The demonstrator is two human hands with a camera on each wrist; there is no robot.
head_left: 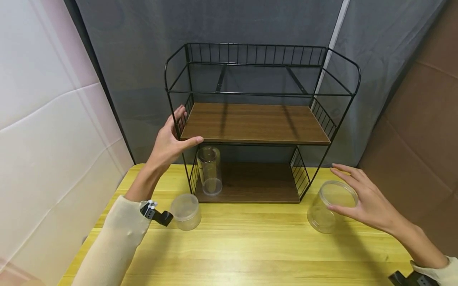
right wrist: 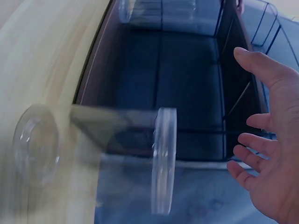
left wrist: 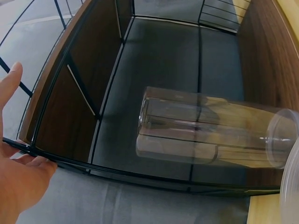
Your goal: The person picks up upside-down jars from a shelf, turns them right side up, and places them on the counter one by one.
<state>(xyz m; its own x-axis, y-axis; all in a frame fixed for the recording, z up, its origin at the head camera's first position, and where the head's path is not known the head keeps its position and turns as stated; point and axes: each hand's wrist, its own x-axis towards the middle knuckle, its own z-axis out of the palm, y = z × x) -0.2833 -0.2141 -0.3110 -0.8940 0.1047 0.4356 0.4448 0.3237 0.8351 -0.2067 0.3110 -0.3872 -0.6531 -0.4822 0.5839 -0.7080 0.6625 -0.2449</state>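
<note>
A two-tier rack with a black wire frame and brown wooden boards stands at the table's middle. My left hand is at its left front corner, thumb extended before the upper board's edge and fingers touching the outer side. On the lower board stands a tall clear jar, seen sideways in the left wrist view. Below my left wrist, a short clear jar sits on the table. My right hand is beside a wider clear jar; in the right wrist view the hand is apart from it, fingers spread.
The yellow wooden table extends in front of the rack. A grey curtain hangs behind, with a white sheet at left and a brown panel at right. The rack's open top has two crossbars.
</note>
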